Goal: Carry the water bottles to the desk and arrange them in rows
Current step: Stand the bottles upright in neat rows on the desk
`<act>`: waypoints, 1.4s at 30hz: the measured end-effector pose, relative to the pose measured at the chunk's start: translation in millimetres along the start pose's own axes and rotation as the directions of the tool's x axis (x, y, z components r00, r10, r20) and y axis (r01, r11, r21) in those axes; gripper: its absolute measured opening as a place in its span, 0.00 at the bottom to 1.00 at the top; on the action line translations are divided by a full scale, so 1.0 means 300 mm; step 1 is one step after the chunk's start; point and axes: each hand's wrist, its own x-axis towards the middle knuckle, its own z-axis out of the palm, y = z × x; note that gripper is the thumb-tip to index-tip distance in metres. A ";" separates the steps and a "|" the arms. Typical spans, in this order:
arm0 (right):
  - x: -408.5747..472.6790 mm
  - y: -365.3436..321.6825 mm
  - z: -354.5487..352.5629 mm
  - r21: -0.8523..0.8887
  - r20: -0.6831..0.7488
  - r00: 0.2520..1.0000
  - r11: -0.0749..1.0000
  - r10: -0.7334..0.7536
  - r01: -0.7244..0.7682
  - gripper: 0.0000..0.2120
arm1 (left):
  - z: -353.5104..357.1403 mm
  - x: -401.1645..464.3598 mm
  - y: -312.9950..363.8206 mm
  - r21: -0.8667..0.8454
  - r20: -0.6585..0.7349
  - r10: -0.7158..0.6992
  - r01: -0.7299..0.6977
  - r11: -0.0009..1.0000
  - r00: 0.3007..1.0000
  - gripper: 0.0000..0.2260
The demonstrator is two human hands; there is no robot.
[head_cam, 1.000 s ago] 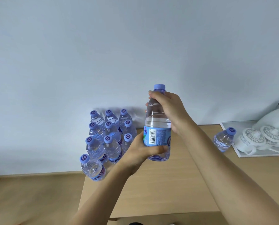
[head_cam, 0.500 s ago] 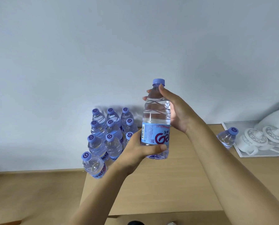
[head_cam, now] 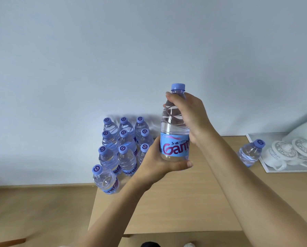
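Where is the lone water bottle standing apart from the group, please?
In the head view, the lone bottle stands on the desk at the right, beside the white tray.

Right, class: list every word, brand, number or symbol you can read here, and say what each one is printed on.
"Gant", cut off by the right hand: blue label of the held bottle.
Small print above it: too small to read.
Swirl logo, like a "G": caps of the standing bottles.
"Gan", partly hidden: label of the front bottle.
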 end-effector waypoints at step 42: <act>-0.058 0.145 0.112 -0.174 0.418 0.879 0.970 0.230 -0.171 0.10 | -0.202 -0.154 -0.168 -0.038 -0.132 -0.076 0.072 0.997 0.988 0.28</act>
